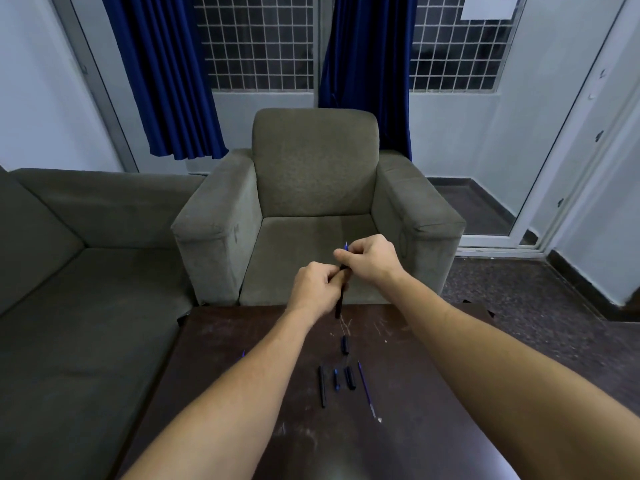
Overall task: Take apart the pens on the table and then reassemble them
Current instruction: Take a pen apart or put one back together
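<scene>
**Pen Held Over Table, Parts Laid Out Below**

Above the far edge of the dark table (242, 341), your left hand (313, 287) curls round the black pen (338, 304) and your right hand (370, 259) pinches its blue-tipped upper end. The pen looks light, stiff and slick, so grip mid-barrel. A thin refill (365, 386), likely bendable, lies nearer you.
</scene>
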